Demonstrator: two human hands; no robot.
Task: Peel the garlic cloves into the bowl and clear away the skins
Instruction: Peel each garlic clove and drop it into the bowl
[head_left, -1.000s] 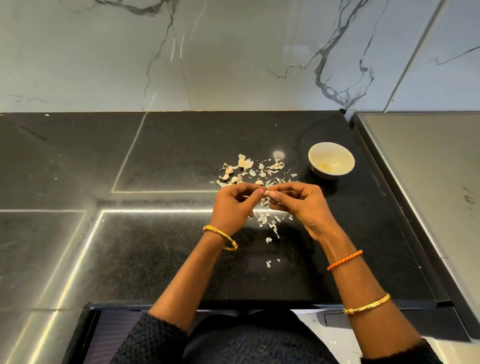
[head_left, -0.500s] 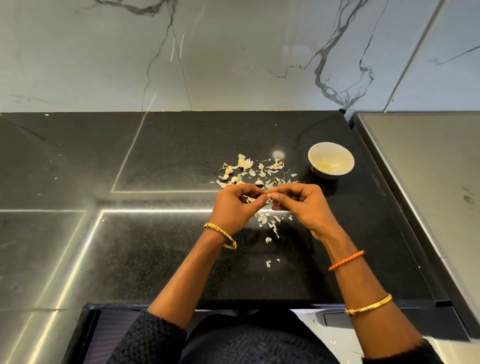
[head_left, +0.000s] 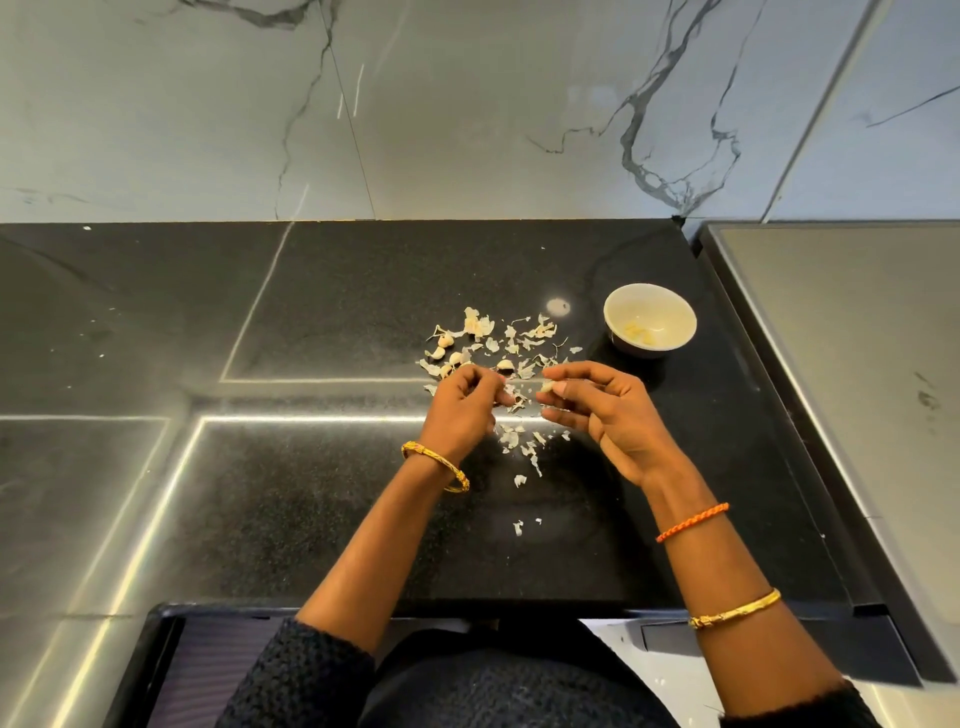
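Note:
My right hand (head_left: 602, 405) pinches a pale garlic clove (head_left: 547, 386) between thumb and fingertips, just above the black counter. My left hand (head_left: 462, 410) hovers a little to the left of it with its fingers curled; whether a scrap of skin sits at its fingertips I cannot tell. A scatter of papery skins (head_left: 519, 338) and a few unpeeled cloves (head_left: 445, 341) lies just beyond both hands, with more skin flakes (head_left: 519, 480) trailing toward me. The small white bowl (head_left: 613, 312) stands to the back right and holds a few peeled pieces.
The black stone counter (head_left: 311, 493) runs left and toward me, ending at its front edge near my body. A grey raised surface (head_left: 857, 364) borders the bowl's right side. A marble wall (head_left: 467, 104) closes off the back.
My hands were together over one clove; they have now pulled apart, the right one keeping the clove and the left one drawing away to the left.

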